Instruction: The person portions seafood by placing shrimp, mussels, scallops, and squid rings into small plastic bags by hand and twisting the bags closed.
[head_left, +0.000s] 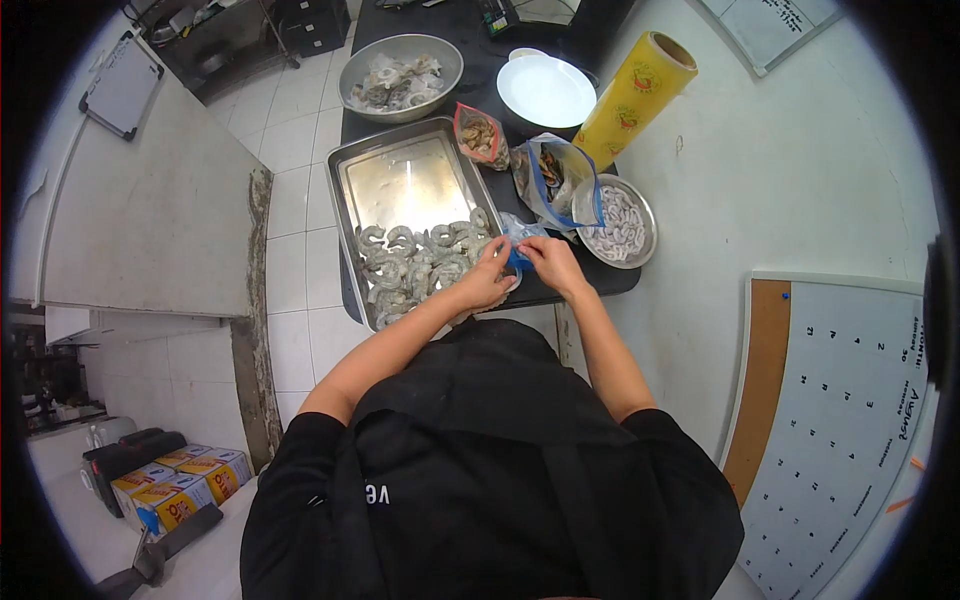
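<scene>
At the near right corner of a metal tray (395, 185) of raw shrimp (410, 262), both hands meet at a small clear and blue plastic bag (522, 230). My left hand (487, 277) is curled at the bag's left side, over the tray's edge. My right hand (552, 262) pinches the bag from the right with its fingertips. What the bag holds is too small to tell. Just beyond the hands stands an open zip bag (555, 180) with mussels in it. Right of that bag, a metal bowl (640, 250) holds pale rings or strips.
Behind the tray are a large metal bowl (400, 80) of seafood, a red-edged bag (482, 138) of shelled pieces and a white plate (545, 92). A yellow film roll (635, 100) stands by the right wall. The black table's near edge (600, 285) lies close to my right arm.
</scene>
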